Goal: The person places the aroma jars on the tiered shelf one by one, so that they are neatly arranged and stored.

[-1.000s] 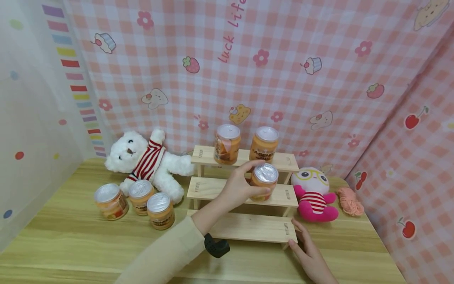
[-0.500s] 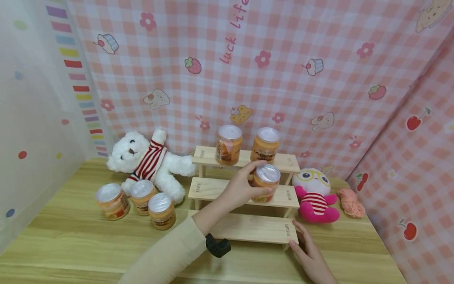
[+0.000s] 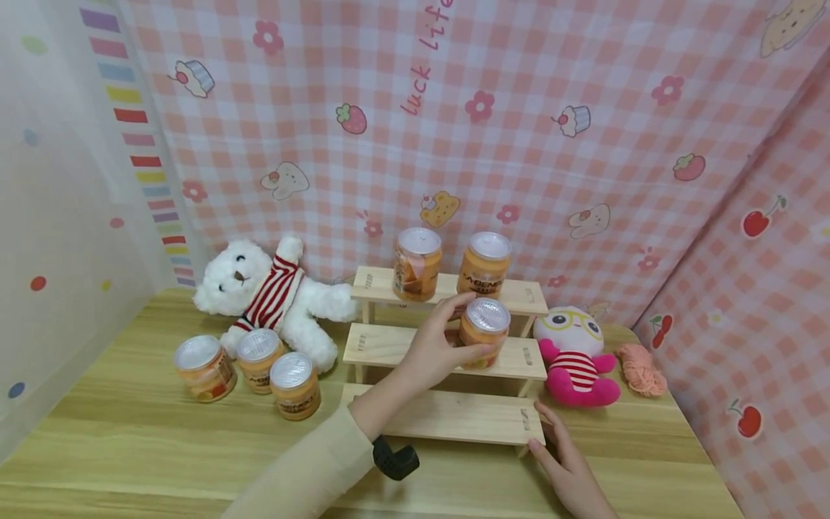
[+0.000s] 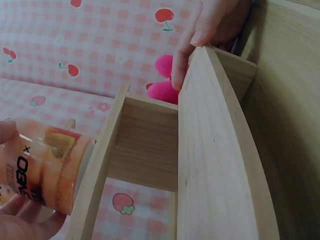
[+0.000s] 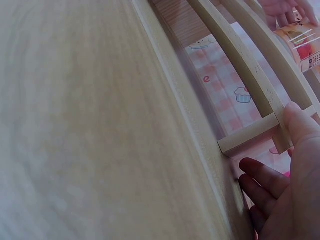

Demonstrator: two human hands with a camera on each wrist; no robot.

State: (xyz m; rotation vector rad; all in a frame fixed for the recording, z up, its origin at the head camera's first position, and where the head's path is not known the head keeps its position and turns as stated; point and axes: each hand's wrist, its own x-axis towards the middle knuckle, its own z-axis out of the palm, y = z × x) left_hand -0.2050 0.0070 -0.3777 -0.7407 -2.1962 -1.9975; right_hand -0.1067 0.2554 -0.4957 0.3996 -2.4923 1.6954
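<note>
In the head view, my left hand (image 3: 437,346) holds an orange-labelled can (image 3: 483,335) with a silver lid, thumb and fingers around its side. It stands upright at the right part of the middle tier of a three-tier wooden stand (image 3: 454,414). The left wrist view shows the can's base (image 4: 82,175) against the tier's board. My right hand (image 3: 567,461) grips the right end of the lowest tier, thumb at the front edge and a finger farther back. The right wrist view shows its thumb (image 5: 298,122) on the wood and other fingers loosely bent below.
Two similar cans, a left one (image 3: 417,265) and a right one (image 3: 485,267), stand on the top tier. Three more cans (image 3: 295,389) are on the table's left. A white teddy bear (image 3: 272,295), a pink plush toy (image 3: 577,360) and peach yarn (image 3: 642,371) flank the stand.
The can stays at the same spot on the middle tier, with my left hand still around it. My right hand keeps its place; only the head view shifts slightly.
</note>
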